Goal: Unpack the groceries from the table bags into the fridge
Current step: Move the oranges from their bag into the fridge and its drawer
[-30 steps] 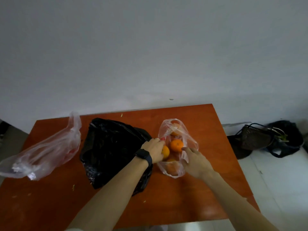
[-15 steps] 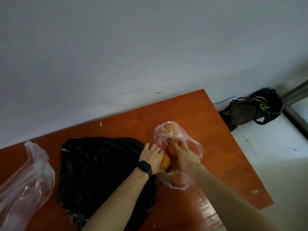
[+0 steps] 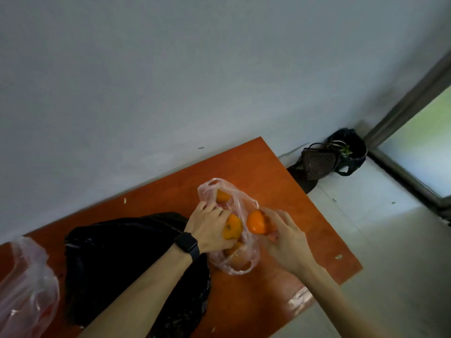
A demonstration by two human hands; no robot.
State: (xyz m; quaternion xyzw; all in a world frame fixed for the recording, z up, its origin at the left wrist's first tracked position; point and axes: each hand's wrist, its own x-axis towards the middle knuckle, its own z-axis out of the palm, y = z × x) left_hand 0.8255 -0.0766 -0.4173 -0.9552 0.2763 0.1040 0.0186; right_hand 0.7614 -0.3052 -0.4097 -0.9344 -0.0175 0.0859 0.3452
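At bag (image 3: pixel 234 263), oranges (image 3: pixel 256 225) in left hand (image 3: pixel 207 228), right hand (image 3: pixel 285 240)

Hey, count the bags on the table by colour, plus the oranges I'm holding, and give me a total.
Clear bags: 2, fruit bag and left bag
Black bag: 1
Oranges held: 2, paler orange in left hand, deeper orange in right hand
Total: 5
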